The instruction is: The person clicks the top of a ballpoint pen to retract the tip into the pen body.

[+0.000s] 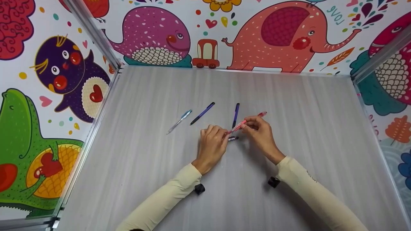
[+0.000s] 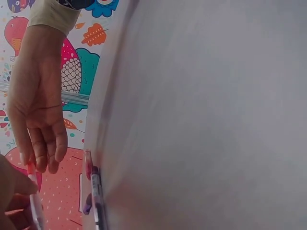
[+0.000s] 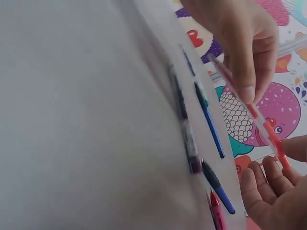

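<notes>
The left hand (image 1: 212, 143) and the right hand (image 1: 260, 132) share one pinkish-red pen (image 1: 237, 126): the left fingers pinch it toward one end, the right thumb and fingers grip it further along, so it slants in the air between them above the tabletop (image 1: 144, 154). The likeliest trouble is a slip: both grips look narrow, and should one loosen while the other pulls, the pen could swing or drop onto the dark-and-white pen (image 1: 233, 138) lying just below the left fingertips, setting that one rolling. Uneven twisting could also strain the barrel or spring a part loose; whether any piece is separating cannot be told. Just beyond the right fingers lie a red pen (image 1: 263, 114) and an upright-pointing blue-violet pen (image 1: 236, 115), near enough for careless knuckles to knock. The slanted blue-violet pen (image 1: 202, 113) and clear pen (image 1: 179, 122), beyond the left fingers and to their left, seem less at risk.
</notes>
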{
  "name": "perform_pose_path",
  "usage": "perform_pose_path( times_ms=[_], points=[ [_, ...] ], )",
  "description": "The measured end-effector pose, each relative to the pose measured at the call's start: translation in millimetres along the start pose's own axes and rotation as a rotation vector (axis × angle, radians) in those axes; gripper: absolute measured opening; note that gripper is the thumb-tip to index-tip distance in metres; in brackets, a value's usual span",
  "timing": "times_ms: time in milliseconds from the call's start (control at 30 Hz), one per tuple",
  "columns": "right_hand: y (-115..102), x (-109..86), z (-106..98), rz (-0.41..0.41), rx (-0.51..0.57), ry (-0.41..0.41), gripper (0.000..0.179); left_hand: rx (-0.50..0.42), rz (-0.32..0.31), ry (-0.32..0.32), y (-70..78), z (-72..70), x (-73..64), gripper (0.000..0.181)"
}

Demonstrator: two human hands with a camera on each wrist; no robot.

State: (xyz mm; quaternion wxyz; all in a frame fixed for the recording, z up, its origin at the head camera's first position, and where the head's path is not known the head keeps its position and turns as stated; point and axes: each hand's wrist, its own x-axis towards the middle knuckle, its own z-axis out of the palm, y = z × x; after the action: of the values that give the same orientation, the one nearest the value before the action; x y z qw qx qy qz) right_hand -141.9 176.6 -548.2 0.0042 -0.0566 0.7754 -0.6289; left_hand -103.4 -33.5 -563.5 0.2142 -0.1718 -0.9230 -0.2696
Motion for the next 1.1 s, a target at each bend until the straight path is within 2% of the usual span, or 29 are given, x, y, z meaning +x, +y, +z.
perform_pose_path(
  times_ms=[100,200,333,467,700,867,1100],
  points=[
    [-2,1.2,2,0.075,0.128,0.012,0.035,-0.016,-0.004,0.016,1.2,1.1,0.4,0.007],
    [-4,2.4,4,0.124,0.210,0.047,0.036,-0.029,-0.004,0.031,2.6,2.3,1.1,0.006],
    [-7,2.6,5,0.153,0.262,0.087,0.036,-0.060,-0.027,0.018,6.0,2.4,1.9,0.006],
    [-9,1.9,5,0.164,0.281,0.104,0.036,-0.137,-0.089,-0.026,8.6,2.8,2.7,0.006],
    [-16,-0.6,7,0.152,0.330,0.102,0.033,-0.278,-0.192,-0.068,12.8,2.7,5.0,0.008],
    [-21,-3.8,8,0.123,0.386,0.087,0.028,-0.436,-0.248,-0.112,17.2,1.5,6.4,0.009],
    [-25,-7.8,8,-0.003,0.308,0.040,0.028,-0.683,-0.350,-0.188,19.6,3.4,7.0,0.009]
  ],
)
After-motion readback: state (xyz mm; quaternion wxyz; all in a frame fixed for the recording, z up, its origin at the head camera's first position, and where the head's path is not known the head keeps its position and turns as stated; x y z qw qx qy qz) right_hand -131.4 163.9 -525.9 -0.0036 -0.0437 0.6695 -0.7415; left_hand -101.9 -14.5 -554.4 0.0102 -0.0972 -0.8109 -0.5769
